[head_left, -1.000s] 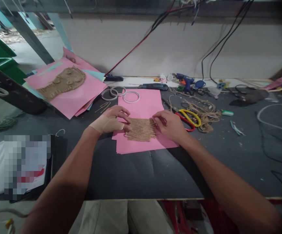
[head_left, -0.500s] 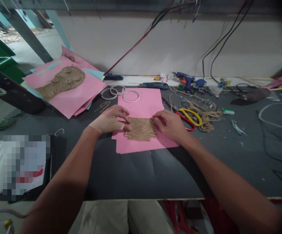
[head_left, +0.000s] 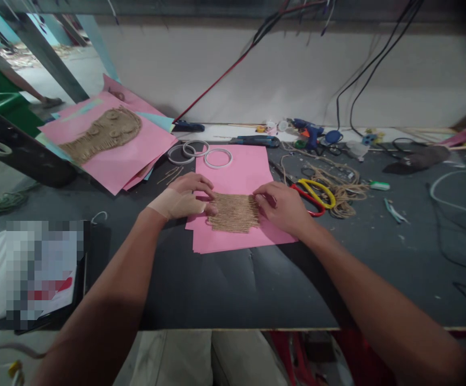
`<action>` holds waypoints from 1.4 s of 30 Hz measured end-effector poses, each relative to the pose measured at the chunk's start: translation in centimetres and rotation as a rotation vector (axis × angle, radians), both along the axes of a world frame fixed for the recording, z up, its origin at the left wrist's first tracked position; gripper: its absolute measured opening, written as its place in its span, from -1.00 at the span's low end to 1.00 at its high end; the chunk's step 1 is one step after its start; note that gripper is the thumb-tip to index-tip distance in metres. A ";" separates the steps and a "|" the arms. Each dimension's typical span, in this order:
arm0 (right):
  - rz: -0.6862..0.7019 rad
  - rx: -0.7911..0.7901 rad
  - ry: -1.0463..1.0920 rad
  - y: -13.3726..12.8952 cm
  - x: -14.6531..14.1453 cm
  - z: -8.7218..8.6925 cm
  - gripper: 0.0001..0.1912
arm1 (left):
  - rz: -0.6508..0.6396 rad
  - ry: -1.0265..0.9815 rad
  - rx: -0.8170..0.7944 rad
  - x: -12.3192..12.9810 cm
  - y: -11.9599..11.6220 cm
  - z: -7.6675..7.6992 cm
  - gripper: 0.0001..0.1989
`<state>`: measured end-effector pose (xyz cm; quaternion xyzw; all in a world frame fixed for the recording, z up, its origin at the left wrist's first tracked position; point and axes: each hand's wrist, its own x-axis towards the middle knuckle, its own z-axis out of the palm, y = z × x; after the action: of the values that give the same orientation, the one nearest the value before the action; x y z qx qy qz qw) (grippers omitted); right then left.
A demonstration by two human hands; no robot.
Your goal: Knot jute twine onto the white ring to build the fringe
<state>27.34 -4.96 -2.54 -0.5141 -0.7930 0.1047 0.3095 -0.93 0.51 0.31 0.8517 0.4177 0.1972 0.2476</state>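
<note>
A flat panel of tan cord rows (head_left: 236,213) lies on pink paper sheets (head_left: 244,171) on the dark table. My left hand (head_left: 182,197), with a pale wrap round the wrist and palm, has its fingertips on the panel's left edge. At the right edge, the fingers and thumb of my right hand (head_left: 283,206) are bent together at the cord ends. Whether they pinch a strand is too small to tell. Three pale rings (head_left: 218,158) sit behind the panel, partly on the pink paper.
Scissors with red and yellow handles (head_left: 317,194) and tangled cord (head_left: 343,195) lie right of my right hand. A glue gun (head_left: 308,131) and a cutter (head_left: 257,141) are at the back. Papers with a cord piece (head_left: 104,134) lie left. A person's leg (head_left: 19,80) shows far left.
A person has come into view at the far left, by the green bin. The view has shifted very slightly; my hands and the cord panel keep their places.
</note>
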 end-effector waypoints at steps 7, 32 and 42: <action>0.005 0.003 -0.005 0.1 -0.1 0.1 -0.81 | -0.002 -0.011 -0.026 0.3 -0.1 0.1 -0.81; -0.363 -0.123 -0.340 -1.0 0.1 1.3 -0.71 | 0.393 0.025 0.176 0.6 0.6 -1.3 -0.87; -0.152 -0.053 -0.230 0.2 0.8 -0.1 -0.72 | 0.442 0.251 0.145 3.2 -1.6 -0.1 -0.80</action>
<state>28.10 -4.78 -2.61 -0.5895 -0.7789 0.0422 0.2097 2.22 -1.07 0.26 0.7730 0.6059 0.1688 0.0830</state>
